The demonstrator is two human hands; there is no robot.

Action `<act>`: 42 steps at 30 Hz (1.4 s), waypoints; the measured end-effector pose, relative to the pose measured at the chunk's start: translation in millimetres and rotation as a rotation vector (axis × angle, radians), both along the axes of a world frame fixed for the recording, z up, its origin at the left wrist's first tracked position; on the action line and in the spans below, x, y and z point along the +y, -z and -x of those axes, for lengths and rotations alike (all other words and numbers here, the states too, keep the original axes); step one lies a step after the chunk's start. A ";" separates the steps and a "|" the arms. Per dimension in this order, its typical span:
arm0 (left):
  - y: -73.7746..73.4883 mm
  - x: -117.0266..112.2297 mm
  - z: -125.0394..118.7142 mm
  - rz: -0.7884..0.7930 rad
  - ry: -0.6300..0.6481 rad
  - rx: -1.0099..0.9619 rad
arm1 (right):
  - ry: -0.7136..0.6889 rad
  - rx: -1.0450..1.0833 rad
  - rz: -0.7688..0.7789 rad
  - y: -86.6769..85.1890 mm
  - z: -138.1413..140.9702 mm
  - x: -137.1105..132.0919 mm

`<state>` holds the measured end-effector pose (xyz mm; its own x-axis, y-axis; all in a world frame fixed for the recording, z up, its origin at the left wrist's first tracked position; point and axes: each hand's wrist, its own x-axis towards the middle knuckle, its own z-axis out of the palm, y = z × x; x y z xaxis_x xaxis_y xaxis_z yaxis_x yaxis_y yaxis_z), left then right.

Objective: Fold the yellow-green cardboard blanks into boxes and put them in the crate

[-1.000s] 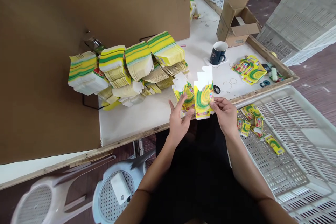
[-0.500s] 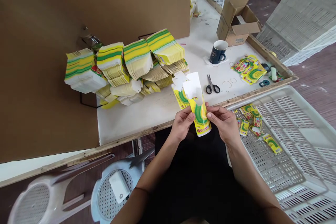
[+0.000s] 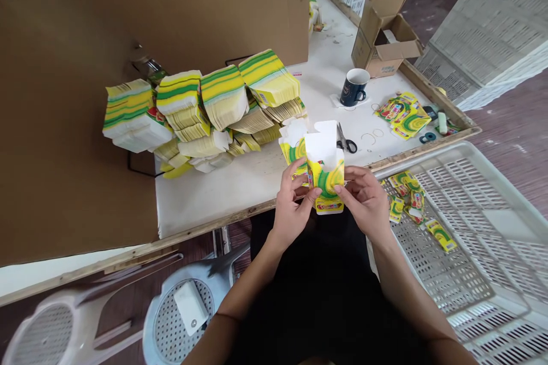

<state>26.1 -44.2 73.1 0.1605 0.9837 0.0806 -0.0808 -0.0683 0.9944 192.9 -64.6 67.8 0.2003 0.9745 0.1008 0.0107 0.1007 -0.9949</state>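
A small yellow and green carton [image 3: 326,174] with its white top flaps open stands upright between both hands, just over the front edge of the white table [image 3: 222,188]. My left hand [image 3: 291,205] pinches its left side and my right hand [image 3: 365,197] grips its right side. A short pile of flat cartons [image 3: 293,148] lies on the table right behind it. Big stacks of flat yellow and green cartons [image 3: 205,105] lean in a row at the left.
Scissors [image 3: 346,140], a dark mug [image 3: 354,86] and loose cartons [image 3: 405,114] lie to the right on the table. An open cardboard box [image 3: 383,34] stands further back. A white plastic crate [image 3: 462,228] at right holds several folded cartons [image 3: 406,194]. Brown cardboard sheet [image 3: 85,68] at left; plastic stools [image 3: 184,308] below.
The carton was tilted and turned in my hands, then brought upright again and opened into a box shape. Both hands stayed at the table's front edge.
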 end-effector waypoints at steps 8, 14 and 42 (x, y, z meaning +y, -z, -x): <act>-7.3 1.1 12.1 0.007 0.298 -0.075 | -0.187 0.041 -0.127 -7.8 -18.0 -2.1; -6.9 -0.9 11.4 0.077 0.398 -0.123 | -0.284 0.027 -0.079 -8.1 -29.7 -4.4; 0.5 -12.1 -7.6 0.060 0.439 0.042 | -0.126 -0.436 0.097 -16.4 -39.9 -12.1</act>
<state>33.6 -56.3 72.5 0.5663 0.8241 0.0104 -0.0491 0.0212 0.9986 232.8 -76.7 84.2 0.0391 0.9976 0.0570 0.4242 0.0351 -0.9049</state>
